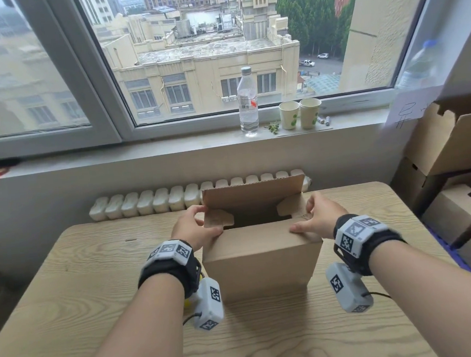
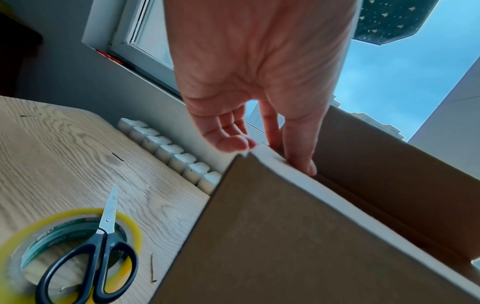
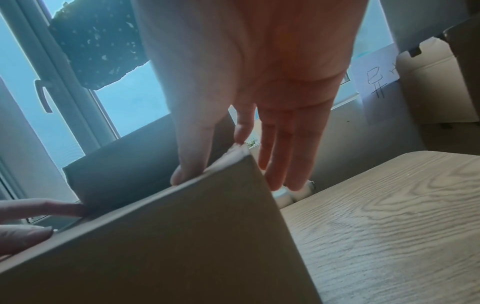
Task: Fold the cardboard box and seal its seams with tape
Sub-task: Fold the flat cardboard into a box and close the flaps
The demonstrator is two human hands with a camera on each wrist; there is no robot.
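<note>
A brown cardboard box point(image 1: 260, 258) stands upright on the wooden table point(image 1: 95, 274), top open. Its far flap stands up, the two side flaps lean inward, and the near flap is folded down over the opening. My left hand point(image 1: 208, 221) is at the top left corner, thumb flat on the near flap, fingers over the left side flap. My right hand point(image 1: 302, 215) mirrors it at the top right corner. The right wrist view shows the right hand's fingers point(image 3: 283, 156) straight beside the box point(image 3: 168, 246). A yellow tape roll point(image 2: 70, 222) lies left of the box point(image 2: 285, 236), scissors point(image 2: 103, 236) on top.
Behind the table runs a white radiator point(image 1: 146, 203) under the window sill, which carries a water bottle point(image 1: 247, 101) and two paper cups point(image 1: 290, 115). More cardboard boxes point(image 1: 451, 138) are stacked at the right, close to the table's edge.
</note>
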